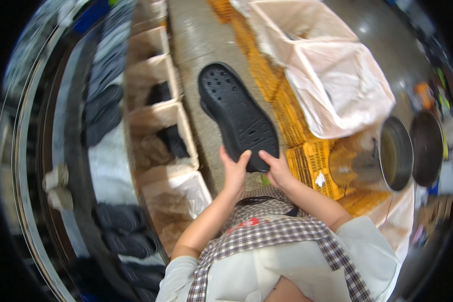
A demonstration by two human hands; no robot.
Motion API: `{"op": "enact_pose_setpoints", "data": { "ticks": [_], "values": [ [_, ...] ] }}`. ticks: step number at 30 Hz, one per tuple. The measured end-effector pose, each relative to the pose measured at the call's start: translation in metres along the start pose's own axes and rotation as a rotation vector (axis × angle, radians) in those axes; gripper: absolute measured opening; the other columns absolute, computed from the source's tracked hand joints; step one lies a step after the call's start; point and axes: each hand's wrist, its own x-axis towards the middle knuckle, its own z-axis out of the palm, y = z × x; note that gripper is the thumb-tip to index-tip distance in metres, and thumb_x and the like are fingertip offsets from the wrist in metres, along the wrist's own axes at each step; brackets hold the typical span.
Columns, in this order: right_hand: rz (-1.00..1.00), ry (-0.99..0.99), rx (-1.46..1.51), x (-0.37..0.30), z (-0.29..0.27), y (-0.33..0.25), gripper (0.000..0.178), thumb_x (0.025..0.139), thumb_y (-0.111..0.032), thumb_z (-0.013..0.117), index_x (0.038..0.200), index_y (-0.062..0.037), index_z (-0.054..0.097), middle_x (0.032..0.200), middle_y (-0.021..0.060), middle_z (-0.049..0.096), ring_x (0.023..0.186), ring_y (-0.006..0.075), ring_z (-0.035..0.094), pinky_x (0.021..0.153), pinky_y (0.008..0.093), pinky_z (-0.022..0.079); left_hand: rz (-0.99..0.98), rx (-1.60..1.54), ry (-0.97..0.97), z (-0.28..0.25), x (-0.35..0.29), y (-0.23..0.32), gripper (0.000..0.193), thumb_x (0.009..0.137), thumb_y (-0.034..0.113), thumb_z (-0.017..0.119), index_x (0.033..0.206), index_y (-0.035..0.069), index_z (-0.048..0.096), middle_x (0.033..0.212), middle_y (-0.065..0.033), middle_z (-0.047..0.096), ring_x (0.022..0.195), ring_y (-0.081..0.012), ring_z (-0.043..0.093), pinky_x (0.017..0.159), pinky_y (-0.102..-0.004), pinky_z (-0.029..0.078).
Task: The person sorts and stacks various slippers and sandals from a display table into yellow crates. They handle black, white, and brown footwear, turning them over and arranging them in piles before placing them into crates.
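A black shoe sole (239, 113) is held out in front of my body, its wide face with small holes turned up toward me. Its holed end points away from me, and a second dark edge shows beneath its left side; I cannot tell whether that is another sole. My left hand (233, 173) grips the near end at the left, thumb on top. On the right of the same end, my right hand (279, 172) holds it with the thumb pressed on the upper face. The fingers of both hands are mostly hidden underneath.
Left of me, pale lined bins (191, 146) stand in a row, some with dark pieces inside. Beyond them, black footwear (123, 219) lies along a bench near pale gloves (59, 186). At right are yellow crates (312, 163), a white-lined bin (345, 90) and a metal bucket (396, 151).
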Motion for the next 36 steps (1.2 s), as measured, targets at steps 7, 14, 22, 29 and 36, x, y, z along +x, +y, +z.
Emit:
{"op": "enact_pose_setpoints", "data": {
  "ticks": [7, 14, 22, 29, 36],
  "values": [
    [-0.080, 0.050, 0.196, -0.025, -0.033, -0.052, 0.066, 0.082, -0.007, 0.068, 0.138, -0.0053, 0.033, 0.126, 0.0104, 0.051, 0.113, 0.0225, 0.053, 0.097, 0.0372, 0.044, 0.079, 0.167, -0.304, 0.066, -0.005, 0.007, 0.083, 0.081, 0.006, 0.065, 0.144, 0.006, 0.011, 0.138, -0.0151, 0.033, 0.122, -0.0248, 0.039, 0.104, -0.0365, 0.033],
    [-0.524, 0.588, 0.056, -0.096, -0.118, -0.154, 0.074, 0.073, -0.002, 0.074, 0.132, 0.0044, 0.030, 0.122, 0.0195, 0.052, 0.110, 0.0306, 0.056, 0.096, 0.0455, 0.047, -0.147, 0.232, -0.827, 0.113, -0.007, -0.021, 0.080, 0.082, 0.019, 0.071, 0.144, 0.009, 0.023, 0.123, -0.0079, 0.043, 0.116, -0.0204, 0.043, 0.092, -0.0333, 0.039],
    [-0.696, 1.193, -0.854, -0.220, -0.283, -0.301, 0.058, 0.081, -0.004, 0.064, 0.134, -0.0012, 0.041, 0.119, 0.0123, 0.056, 0.108, 0.0207, 0.055, 0.095, 0.0303, 0.042, -0.409, 0.522, -0.603, 0.060, 0.028, -0.063, 0.026, 0.090, 0.016, 0.060, 0.114, 0.010, 0.051, 0.098, 0.0017, 0.057, 0.088, -0.0107, 0.057, 0.072, -0.0262, 0.043],
    [-0.068, 1.409, -1.708, -0.204, -0.380, -0.351, 0.060, 0.077, -0.010, 0.064, 0.133, -0.0184, 0.045, 0.112, 0.0259, 0.056, 0.102, 0.0390, 0.057, 0.092, 0.0407, 0.046, -0.502, 0.560, -0.512, 0.025, 0.023, -0.090, 0.022, 0.089, 0.016, 0.060, 0.110, 0.011, 0.053, 0.095, 0.0012, 0.059, 0.084, -0.0110, 0.059, 0.067, -0.0257, 0.045],
    [0.237, 1.051, -2.150, -0.154, -0.390, -0.375, 0.060, 0.078, 0.000, 0.054, 0.133, -0.0248, 0.047, 0.115, 0.0246, 0.050, 0.100, 0.0395, 0.058, 0.089, 0.0428, 0.048, -0.577, 0.576, -0.396, 0.007, 0.018, -0.106, 0.018, 0.090, 0.018, 0.060, 0.105, 0.012, 0.053, 0.091, 0.0024, 0.059, 0.081, -0.0089, 0.059, 0.065, -0.0248, 0.044]
  ]
}}
